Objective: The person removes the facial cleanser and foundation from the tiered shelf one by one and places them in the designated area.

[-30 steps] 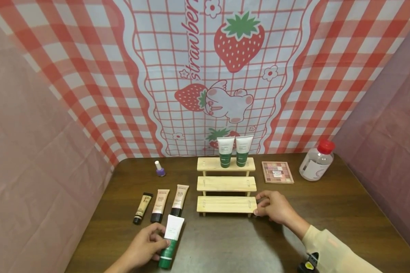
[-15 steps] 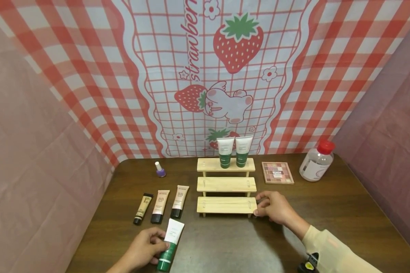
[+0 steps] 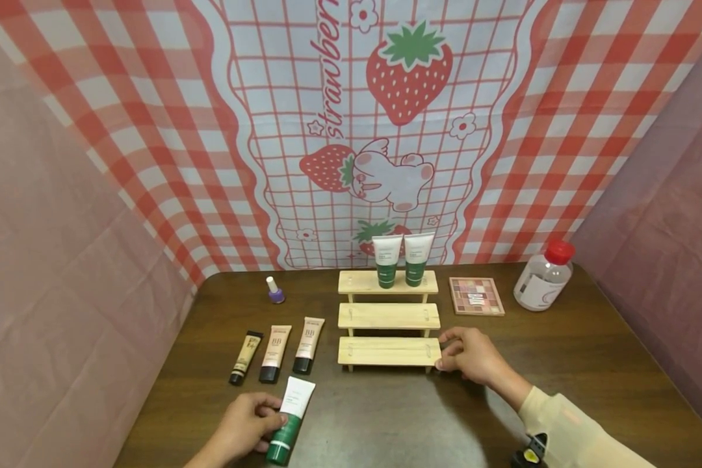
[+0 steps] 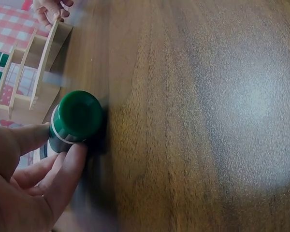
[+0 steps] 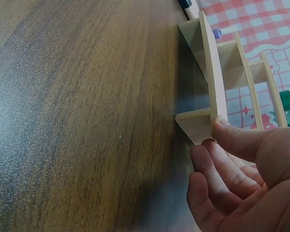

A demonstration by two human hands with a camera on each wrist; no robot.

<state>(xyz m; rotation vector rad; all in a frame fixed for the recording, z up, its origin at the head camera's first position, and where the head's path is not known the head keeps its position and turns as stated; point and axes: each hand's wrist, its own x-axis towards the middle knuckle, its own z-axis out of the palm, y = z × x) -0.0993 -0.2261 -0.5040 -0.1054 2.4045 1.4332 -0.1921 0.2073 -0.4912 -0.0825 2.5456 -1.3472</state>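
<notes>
My left hand (image 3: 248, 422) pinches a white-and-green squeeze tube (image 3: 292, 416) between thumb and fingers, at the front left of the table. The tube's green cap (image 4: 79, 113) points towards me, low over the wood in the left wrist view. My right hand (image 3: 470, 354) grips the right end of the lowest step of a three-tier wooden stand (image 3: 389, 351). In the right wrist view the thumb lies on the step's edge and the curled fingers (image 5: 224, 176) sit below it. Two similar tubes (image 3: 387, 260) stand upright on the top step, towards its right side.
Left of the stand lie two BB cream tubes (image 3: 276, 354) and a smaller gold tube (image 3: 246, 357). A purple nail polish bottle (image 3: 275, 292) stands behind them. Right of the stand are an eyeshadow palette (image 3: 476, 296) and a clear bottle with a red cap (image 3: 543, 279).
My left hand has brought the squeeze tube slightly towards me, away from the BB cream tubes, and it tilts a little more. The right hand stays at the stand's end.
</notes>
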